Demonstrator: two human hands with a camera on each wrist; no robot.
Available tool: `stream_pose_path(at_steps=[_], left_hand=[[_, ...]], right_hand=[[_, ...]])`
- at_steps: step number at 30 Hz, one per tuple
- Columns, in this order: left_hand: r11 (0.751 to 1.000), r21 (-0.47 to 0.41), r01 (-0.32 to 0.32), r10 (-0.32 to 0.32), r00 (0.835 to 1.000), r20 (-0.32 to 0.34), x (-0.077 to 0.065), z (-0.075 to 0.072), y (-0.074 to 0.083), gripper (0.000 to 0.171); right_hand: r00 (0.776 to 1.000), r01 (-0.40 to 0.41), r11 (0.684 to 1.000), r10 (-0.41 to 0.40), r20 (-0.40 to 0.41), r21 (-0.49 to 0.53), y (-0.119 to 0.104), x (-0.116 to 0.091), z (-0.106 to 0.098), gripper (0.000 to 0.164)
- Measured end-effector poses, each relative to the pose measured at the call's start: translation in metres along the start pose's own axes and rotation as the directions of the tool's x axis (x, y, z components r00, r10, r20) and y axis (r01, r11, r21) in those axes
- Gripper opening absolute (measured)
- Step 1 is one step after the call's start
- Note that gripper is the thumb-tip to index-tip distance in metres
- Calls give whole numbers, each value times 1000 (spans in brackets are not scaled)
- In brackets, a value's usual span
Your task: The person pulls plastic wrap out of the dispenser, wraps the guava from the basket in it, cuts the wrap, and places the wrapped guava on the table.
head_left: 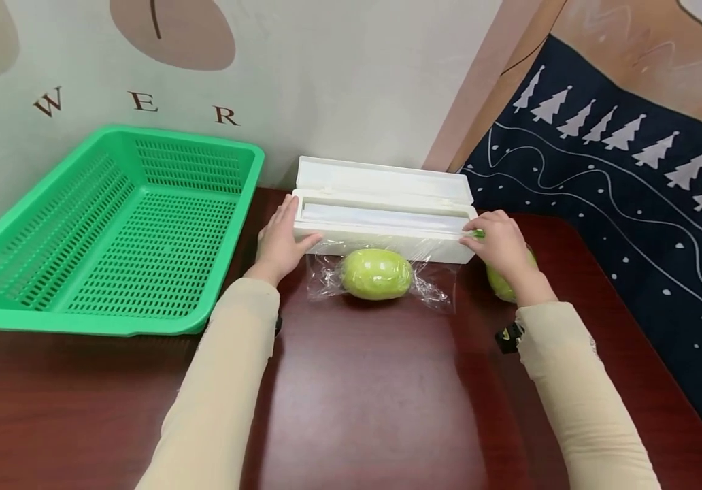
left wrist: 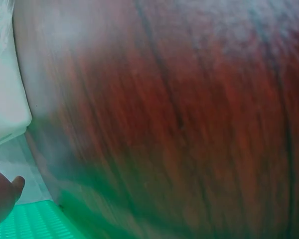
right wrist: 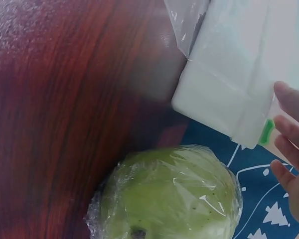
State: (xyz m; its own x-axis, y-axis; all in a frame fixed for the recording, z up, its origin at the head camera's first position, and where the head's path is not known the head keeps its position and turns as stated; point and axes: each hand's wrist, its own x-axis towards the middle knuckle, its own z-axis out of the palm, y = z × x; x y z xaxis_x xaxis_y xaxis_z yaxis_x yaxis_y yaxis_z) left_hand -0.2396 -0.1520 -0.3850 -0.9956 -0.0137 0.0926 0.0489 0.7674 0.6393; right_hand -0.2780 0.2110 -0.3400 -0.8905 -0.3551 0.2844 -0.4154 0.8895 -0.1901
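A long white cling film dispenser (head_left: 381, 235) stands on the table with its lid (head_left: 381, 180) raised and film inside. My left hand (head_left: 280, 241) rests against its left end, fingers straight, thumb on the front; the left wrist view catches only fingertips (left wrist: 7, 191). At the right end, thumb and finger of my right hand (head_left: 500, 245) pinch a small green slide cutter (right wrist: 267, 132). In front of the dispenser lies a yellow-green melon (head_left: 377, 274), with clear film (head_left: 439, 289) spreading out on both sides. A second, film-wrapped melon (right wrist: 169, 199) sits below my right hand, partly hidden in the head view.
A large green plastic basket (head_left: 228, 272) stands at the left, near my left forearm. Behind the dispenser rises a pale wall covering (head_left: 357, 88). A dark blue cloth with white trees (head_left: 632, 204) borders the brown table (head_left: 375, 395) on the right.
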Motion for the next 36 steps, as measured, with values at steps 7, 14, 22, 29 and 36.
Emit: stream_pose_path(at_steps=[7, 14, 22, 29, 36], left_hand=[[999, 51, -11, 10, 1000, 16, 1, -3, 1, 87], [999, -47, -14, 10, 996, -94, -3, -4, 2, 87], [992, -104, -71, 52, 983, -175, -13, 2, 3, 70], [973, -221, -61, 12, 976, -216, -17, 1, 8, 57], [956, -287, -59, 11, 986, -167, -17, -10, 8, 22]], right_hand=[[1000, 2, 999, -2, 1, -49, -3, -1, 0, 13], [999, 26, 996, -28, -17, -83, -6, 0, 0, 13], [998, 63, 993, -65, -23, -96, -11, -4, -4, 12], [999, 20, 1000, -19, 39, -20, -10, -12, -14, 12], [989, 1, 1000, -4, 151, 21, -7, -20, -15, 10]])
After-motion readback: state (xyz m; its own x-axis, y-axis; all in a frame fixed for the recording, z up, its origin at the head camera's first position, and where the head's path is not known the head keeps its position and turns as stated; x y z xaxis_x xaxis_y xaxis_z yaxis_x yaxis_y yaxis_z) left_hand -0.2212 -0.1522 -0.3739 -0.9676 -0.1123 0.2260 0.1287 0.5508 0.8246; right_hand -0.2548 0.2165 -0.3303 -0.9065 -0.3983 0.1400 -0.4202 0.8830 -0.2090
